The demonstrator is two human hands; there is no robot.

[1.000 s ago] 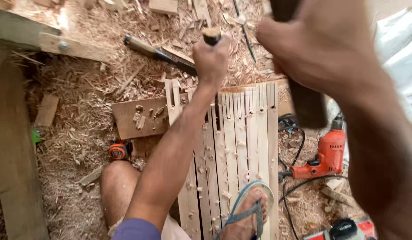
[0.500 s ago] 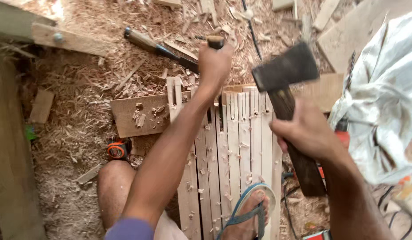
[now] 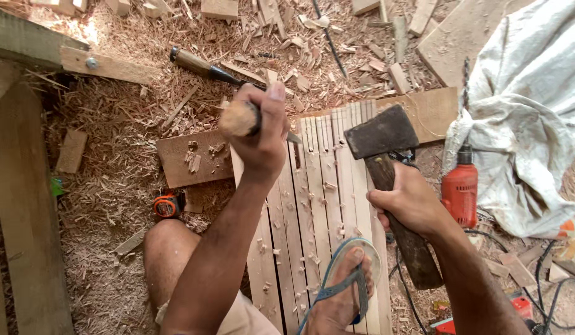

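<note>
While the left hand [image 3: 262, 139] grips the chisel [image 3: 239, 119] upright over the slats [image 3: 312, 205] near their far edge, handle end toward the camera, the hatchet [image 3: 386, 167] has dropped lower than half a second ago, so a blow looks close. The right hand [image 3: 408, 201] clasps its handle; head points away, toward the floor's far side.
</note>
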